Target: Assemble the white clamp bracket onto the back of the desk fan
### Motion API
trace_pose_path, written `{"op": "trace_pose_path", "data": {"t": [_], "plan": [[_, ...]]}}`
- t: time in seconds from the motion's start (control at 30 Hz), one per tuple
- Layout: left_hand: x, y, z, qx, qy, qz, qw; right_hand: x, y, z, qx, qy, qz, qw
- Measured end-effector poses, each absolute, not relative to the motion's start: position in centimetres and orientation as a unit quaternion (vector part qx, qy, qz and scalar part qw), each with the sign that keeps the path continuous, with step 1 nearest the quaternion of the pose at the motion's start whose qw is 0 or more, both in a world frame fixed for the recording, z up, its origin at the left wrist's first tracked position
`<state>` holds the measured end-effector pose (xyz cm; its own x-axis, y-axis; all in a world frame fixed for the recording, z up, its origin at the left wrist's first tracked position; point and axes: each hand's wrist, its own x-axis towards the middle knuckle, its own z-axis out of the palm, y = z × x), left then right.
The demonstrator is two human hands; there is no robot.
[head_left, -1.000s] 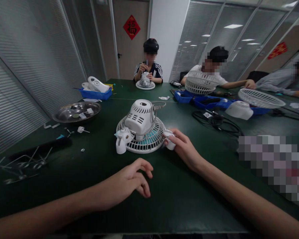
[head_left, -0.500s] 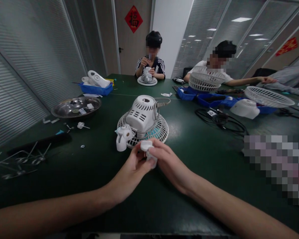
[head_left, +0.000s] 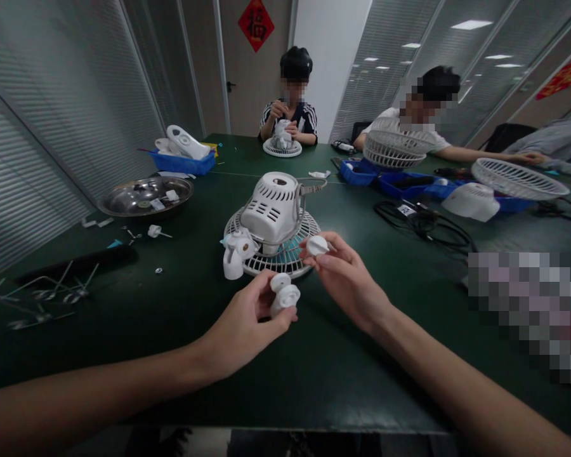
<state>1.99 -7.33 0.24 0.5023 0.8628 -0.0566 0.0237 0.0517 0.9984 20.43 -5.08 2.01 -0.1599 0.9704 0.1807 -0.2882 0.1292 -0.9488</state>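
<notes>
Closed around a white plastic fan joint piece with round ends, my left hand is above the near part of the table. My right hand pinches a round white knob by its edge, apart from the joint piece and higher to the right. Just beyond both hands a white fan lies face down on its grille, motor housing up, with a cable at its back. A white hinge bracket with a brass-coloured insert rests at the fan's left.
A metal bowl with small parts stands left, near a white knob with a rod and metal clips. Blue trays and black cables lie farther off. Co-workers sit across the table.
My hands have moved apart. The right hand has drawn the knob away from the joint piece, up and to the right; the left hand still holds the joint piece.
</notes>
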Motion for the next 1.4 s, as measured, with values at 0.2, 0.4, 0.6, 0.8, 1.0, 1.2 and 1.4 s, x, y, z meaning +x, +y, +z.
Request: {"op": "trace_pose_path", "data": {"t": [0.2, 0.4, 0.6, 0.8, 1.0, 1.2, 1.4], "plan": [[1.7, -7.0, 0.4, 0.602, 0.39, 0.323, 0.617, 20.4, -4.6, 1.5, -0.331, -0.469, 0.597, 0.561], [2.1, -6.6, 0.6, 0.55, 0.389, 0.36, 0.646, 20.1, -5.2, 1.6, -0.34, -0.55, 0.544, 0.534], [1.9, -6.2, 0.8, 0.514, 0.37, 0.369, 0.68, 19.6, -6.6, 2.0, -0.335, -0.668, 0.474, 0.466], [1.8, -6.1, 0.6, 0.417, 0.291, 0.395, 0.765, 19.8, -6.9, 2.4, -0.357, -0.724, 0.359, 0.468], [1.9, -6.4, 1.0, 0.405, 0.315, 0.375, 0.772, 19.8, -6.7, 2.4, -0.361, -0.751, 0.331, 0.443], [1.9, -6.4, 1.0, 0.416, 0.34, 0.351, 0.767, 19.4, -6.8, 1.9, -0.371, -0.713, 0.387, 0.452], [2.2, -6.4, 1.0, 0.372, 0.356, 0.372, 0.772, 19.6, -6.5, 2.2, -0.342, -0.72, 0.42, 0.433]]}}
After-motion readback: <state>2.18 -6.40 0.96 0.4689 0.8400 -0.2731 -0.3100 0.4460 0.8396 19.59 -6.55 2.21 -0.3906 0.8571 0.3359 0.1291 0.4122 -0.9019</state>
